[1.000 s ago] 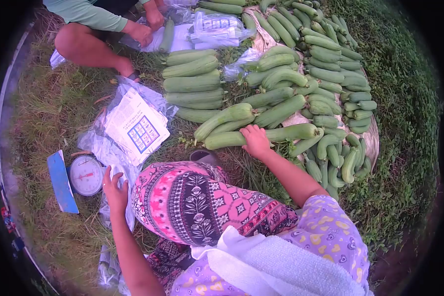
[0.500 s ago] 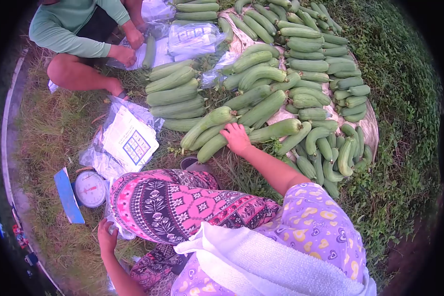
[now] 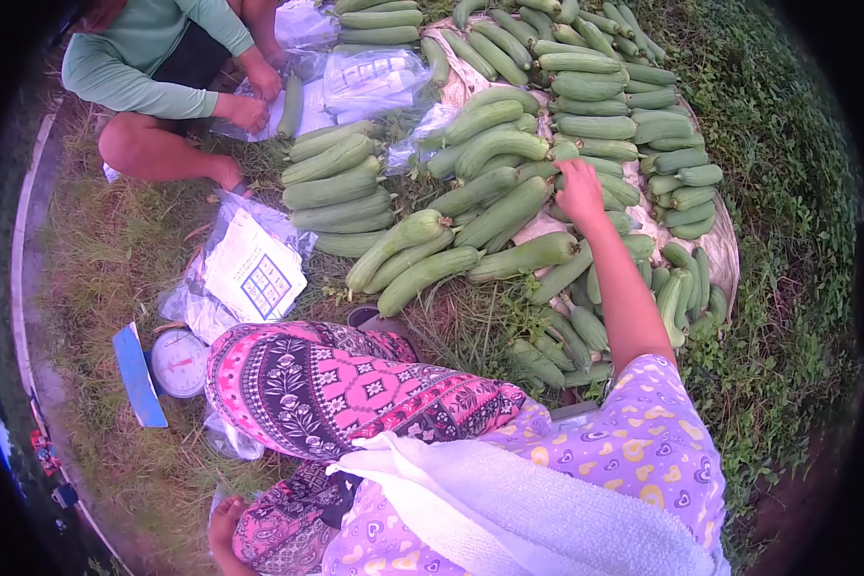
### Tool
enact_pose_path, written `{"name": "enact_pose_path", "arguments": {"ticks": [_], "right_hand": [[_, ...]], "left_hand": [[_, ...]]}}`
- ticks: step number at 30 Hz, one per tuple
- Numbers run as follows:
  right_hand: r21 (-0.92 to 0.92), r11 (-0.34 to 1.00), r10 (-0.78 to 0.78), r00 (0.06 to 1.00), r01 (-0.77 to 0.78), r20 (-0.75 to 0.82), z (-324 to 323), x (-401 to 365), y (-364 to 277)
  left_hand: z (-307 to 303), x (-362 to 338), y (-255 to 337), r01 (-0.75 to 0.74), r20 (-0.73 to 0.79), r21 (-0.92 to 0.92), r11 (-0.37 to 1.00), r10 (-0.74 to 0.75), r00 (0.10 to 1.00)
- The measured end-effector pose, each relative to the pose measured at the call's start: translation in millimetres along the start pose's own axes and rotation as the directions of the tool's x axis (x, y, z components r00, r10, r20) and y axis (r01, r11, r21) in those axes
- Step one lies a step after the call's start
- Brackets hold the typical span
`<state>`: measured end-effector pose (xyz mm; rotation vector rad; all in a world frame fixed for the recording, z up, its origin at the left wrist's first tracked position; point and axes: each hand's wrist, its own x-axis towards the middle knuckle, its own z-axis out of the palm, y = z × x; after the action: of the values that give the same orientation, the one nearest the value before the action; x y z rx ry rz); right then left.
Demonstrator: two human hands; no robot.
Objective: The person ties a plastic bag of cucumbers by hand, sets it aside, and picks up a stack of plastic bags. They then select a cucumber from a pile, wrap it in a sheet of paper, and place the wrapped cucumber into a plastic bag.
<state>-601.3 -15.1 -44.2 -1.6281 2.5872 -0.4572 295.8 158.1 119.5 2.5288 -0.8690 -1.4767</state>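
Note:
My right hand point(image 3: 579, 190) reaches over the heap of luffa gourds. Its fingers stretch down onto the stem end of a small green gourd point(image 3: 564, 151), with no grip to be seen. Left of it lie a long gourd point(image 3: 507, 213) and a curved one point(image 3: 501, 149). Low at the left, my left hand point(image 3: 226, 521) is beside my patterned trousers, fingers curled, with nothing visible in them. A clear plastic bag point(image 3: 230, 439) lies above that hand. Three gourds, the front one point(image 3: 429, 280) among them, lie side by side before my knee.
A dial scale point(image 3: 178, 363) with a blue plate point(image 3: 138, 374) stands at the left. Printed plastic bags point(image 3: 256, 269) lie beyond it. Another person point(image 3: 139, 82) sits at the upper left, hands at a gourd point(image 3: 291, 104) and bags. More gourds cover a pale sheet point(image 3: 723, 250).
My right hand has left the front gourds and moved up and right across the heap. My left hand has come away from the plastic by the scale and dropped lower.

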Motion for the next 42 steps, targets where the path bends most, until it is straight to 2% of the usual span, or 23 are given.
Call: {"name": "enact_pose_path", "arguments": {"ticks": [1,2,4,8,13,15,16,19,21,22,23,25,26,28,31,32,35,38,42], "right_hand": [[-0.106,0.993,0.06,0.996,-0.052,0.07,-1,0,19],[-0.147,0.988,0.059,0.989,-0.039,0.137,2,-1,36],[-0.222,0.975,0.065,0.96,-0.003,0.272,9,-5,56],[-0.27,0.961,-0.007,0.981,0.06,0.192,17,-6,67],[-0.384,0.914,-0.021,0.961,0.13,0.276,-4,-1,57],[-0.33,0.939,-0.012,0.966,0.1,0.258,-18,-5,55],[-0.302,0.949,-0.008,0.968,0.086,0.25,-24,-6,55],[-0.071,0.996,-0.038,0.995,0.045,0.094,-10,-2,99],[0.111,0.982,0.154,0.988,-0.155,0.02,-19,-1,125],[0.205,0.947,0.254,0.967,-0.248,-0.005,-24,-1,140],[0.386,0.883,0.325,0.941,-0.267,-0.091,-28,-1,154],[0.706,0.674,0.496,0.841,-0.216,-0.216,-45,-7,166],[0.8,0.545,0.599,0.784,-0.251,-0.163,-54,-9,173],[0.932,0.245,0.758,0.652,-0.268,-0.013,-97,-19,147],[0.993,-0.029,0.743,0.662,-0.112,0.096,-112,-19,158],[0.988,-0.073,0.654,0.742,-0.137,0.151,-117,-20,162],[0.982,-0.158,0.524,0.834,-0.103,0.172,-116,-19,170],[0.965,-0.2,0.351,0.907,-0.169,0.232,-118,-30,159],[0.932,-0.202,0.251,0.904,-0.3,0.345,-105,-51,156]], "left_hand": [[3,-1,2,-0.039,0.036,-0.061,0.997,0.041,0.999],[4,-2,4,-0.074,0.069,-0.124,0.99,0.083,0.994],[1,2,3,-0.171,0.023,-0.065,0.983,0.173,0.985],[4,1,18,-0.186,0.014,0.191,0.964,0.187,0.982],[14,-6,29,-0.215,0.178,0.083,0.973,0.198,0.964],[17,-12,30,-0.183,0.225,0.0,0.983,0.178,0.958],[13,-11,27,-0.187,0.242,0.023,0.982,0.176,0.954],[13,-18,24,-0.128,0.237,-0.044,0.991,0.135,0.962],[8,-12,12,-0.152,0.226,-0.026,0.988,0.154,0.962],[8,-12,11,-0.168,0.215,-0.013,0.986,0.166,0.962],[8,-11,10,-0.185,0.206,0.003,0.983,0.181,0.962],[10,-16,13,-0.189,0.202,0.01,0.982,0.183,0.962],[12,-19,16,-0.188,0.206,0.008,0.982,0.182,0.961],[13,-20,19,-0.192,0.21,0.009,0.981,0.186,0.96],[10,-18,16,-0.209,0.202,0.017,0.978,0.202,0.958],[9,-18,16,-0.216,0.199,0.021,0.976,0.208,0.958],[7,-18,16,-0.245,0.198,0.045,0.969,0.231,0.953],[5,-17,12,-0.28,0.185,0.067,0.958,0.263,0.947],[3,-17,8,-0.286,0.178,0.112,0.952,0.264,0.948]]}}
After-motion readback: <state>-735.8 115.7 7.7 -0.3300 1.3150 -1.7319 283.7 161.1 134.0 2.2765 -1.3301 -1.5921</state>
